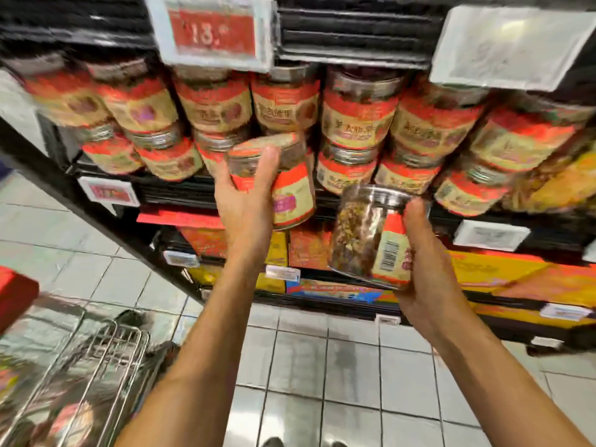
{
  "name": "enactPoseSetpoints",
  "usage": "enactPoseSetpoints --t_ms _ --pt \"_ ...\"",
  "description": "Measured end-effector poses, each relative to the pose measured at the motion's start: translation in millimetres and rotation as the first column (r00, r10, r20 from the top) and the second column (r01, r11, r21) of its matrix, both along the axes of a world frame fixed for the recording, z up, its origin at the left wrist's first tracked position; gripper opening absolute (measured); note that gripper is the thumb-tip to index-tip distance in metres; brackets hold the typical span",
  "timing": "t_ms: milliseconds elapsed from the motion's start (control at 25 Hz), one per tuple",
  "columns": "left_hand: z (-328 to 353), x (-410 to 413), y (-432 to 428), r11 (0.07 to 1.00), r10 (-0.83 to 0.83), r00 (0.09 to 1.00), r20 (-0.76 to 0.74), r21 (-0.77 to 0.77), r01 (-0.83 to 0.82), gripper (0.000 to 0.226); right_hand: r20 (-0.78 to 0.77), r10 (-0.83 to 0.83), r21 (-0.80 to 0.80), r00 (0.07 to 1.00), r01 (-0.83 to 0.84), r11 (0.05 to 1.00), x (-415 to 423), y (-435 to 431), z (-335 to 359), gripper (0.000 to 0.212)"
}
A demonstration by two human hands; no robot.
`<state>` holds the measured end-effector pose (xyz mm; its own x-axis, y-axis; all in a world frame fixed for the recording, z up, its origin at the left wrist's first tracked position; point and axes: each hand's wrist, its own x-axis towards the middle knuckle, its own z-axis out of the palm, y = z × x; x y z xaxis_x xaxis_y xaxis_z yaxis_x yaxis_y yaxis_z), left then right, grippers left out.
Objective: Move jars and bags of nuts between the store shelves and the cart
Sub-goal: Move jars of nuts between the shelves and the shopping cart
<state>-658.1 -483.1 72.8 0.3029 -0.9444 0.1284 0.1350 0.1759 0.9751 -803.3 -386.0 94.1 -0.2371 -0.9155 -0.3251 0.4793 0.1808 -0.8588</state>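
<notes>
My left hand (246,204) grips a clear nut jar with a red and cream label (290,188), held up at the front of the jar shelf (174,188). My right hand (425,266) holds a second clear jar of nuts (364,237), tilted, lower down and in front of the shelf edge. Two stacked rows of the same jars (358,114) fill the shelf behind both hands. A wire cart (96,366) stands at the lower left, with what looks like a jar inside it.
Price tags hang from the shelf above (213,30) and clip to the shelf edges (108,191). Lower shelves carry red and yellow boxes (483,269). A red box (16,298) lies at the left above the cart. White tiled floor (322,366) stretches below my arms.
</notes>
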Motion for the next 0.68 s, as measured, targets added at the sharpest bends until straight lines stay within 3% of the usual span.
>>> enactPoseSetpoints --t_ms 120,200,320,440,680 --pt "-26.2 -3.5 -18.3 0.985 0.057 0.986 0.16 -0.167 -0.03 0.043 -0.028 0.011 -0.065 1.0 -0.013 0.998 -2.8 -18.9 -18.4 0.047" --pt "-38.5 -2.7 -27.6 0.976 0.048 0.982 0.185 -0.216 -0.007 0.057 -0.047 -0.006 -0.102 0.999 0.001 0.995 -1.7 -26.0 -24.8 0.043" --pt "-40.2 -5.9 -36.7 0.97 0.019 0.961 0.277 -0.238 0.049 0.071 -0.036 -0.017 -0.161 0.999 0.011 0.987 0.6 -30.0 -24.9 0.032" --pt "-37.2 -10.4 -41.2 0.974 -0.011 0.925 0.38 -0.205 0.096 0.07 -0.036 0.0 -0.164 0.999 -0.006 0.987 1.8 -29.7 -27.0 0.034" --pt "-38.5 -6.6 -36.5 0.98 -0.005 0.859 0.512 -0.168 0.105 0.094 -0.059 0.013 -0.183 0.998 -0.024 0.983 4.1 -28.6 -27.0 0.036"
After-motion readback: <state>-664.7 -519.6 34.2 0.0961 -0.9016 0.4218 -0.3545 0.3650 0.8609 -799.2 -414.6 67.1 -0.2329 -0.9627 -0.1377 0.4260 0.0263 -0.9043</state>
